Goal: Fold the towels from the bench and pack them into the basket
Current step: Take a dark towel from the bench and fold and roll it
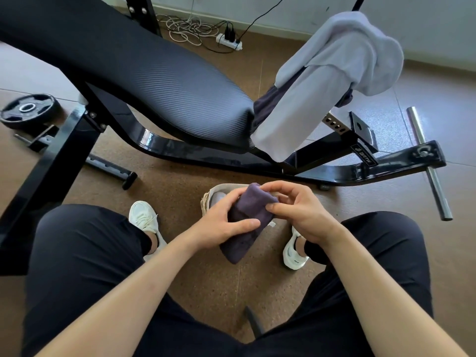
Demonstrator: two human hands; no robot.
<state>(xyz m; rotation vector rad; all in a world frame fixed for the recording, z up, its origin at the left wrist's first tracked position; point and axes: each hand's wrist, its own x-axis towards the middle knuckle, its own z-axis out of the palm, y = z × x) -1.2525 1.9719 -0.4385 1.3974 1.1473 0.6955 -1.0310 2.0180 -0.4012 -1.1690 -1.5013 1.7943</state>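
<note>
Mid-task: a purple towel, folded in the hands over the basket.

The black weight bench [154, 81] fills the upper left of the frame. At the upper right, a grey towel [334, 73] hangs over its end with a dark towel [268, 104] under it, neither folded. At lower centre the purple towel [247, 220] is a small bundle above the woven basket [213, 191] on the floor. The basket seems to hold one pale piece [219, 197]. The left hand [221, 222] has its fingers curled round the bundle, and the right hand [301, 210] pinches its upper edge. By my judgement, this one is nearly packed and two remain.
</note>
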